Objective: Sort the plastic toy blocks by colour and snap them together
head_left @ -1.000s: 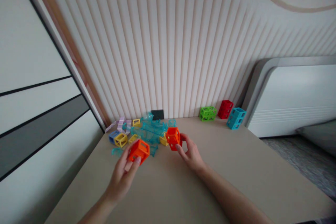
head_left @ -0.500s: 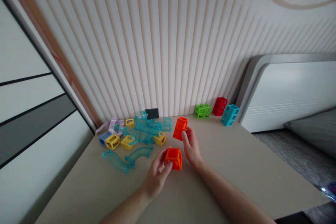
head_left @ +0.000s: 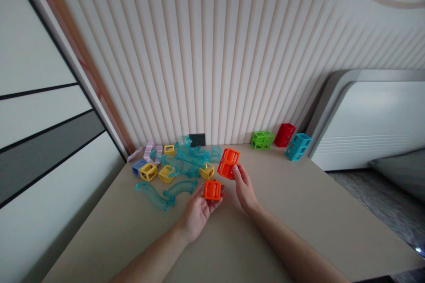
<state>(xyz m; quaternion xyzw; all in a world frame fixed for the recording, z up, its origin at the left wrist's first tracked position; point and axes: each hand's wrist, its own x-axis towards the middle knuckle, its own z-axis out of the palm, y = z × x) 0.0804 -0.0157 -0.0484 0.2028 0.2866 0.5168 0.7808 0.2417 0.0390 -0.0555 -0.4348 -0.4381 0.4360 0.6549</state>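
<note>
Holding one orange cube [head_left: 212, 190] in the left grip [head_left: 196, 213], curled partly closed around it. Pinching one two-cell orange block [head_left: 229, 163], tilted, in the right grip [head_left: 245, 189], just beyond the cube, above the surface [head_left: 282, 212]. Also visible: four yellow frames [head_left: 148, 171], one blue frame [head_left: 138, 167], one black block [head_left: 197, 139], and, farther right, one green block [head_left: 262, 140], one red block [head_left: 285, 135] and one light-blue block [head_left: 298, 146].

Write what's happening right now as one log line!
left hand: holds orange cube | right hand: holds orange two-cube block | orange pieces: apart | green block: on table
</note>
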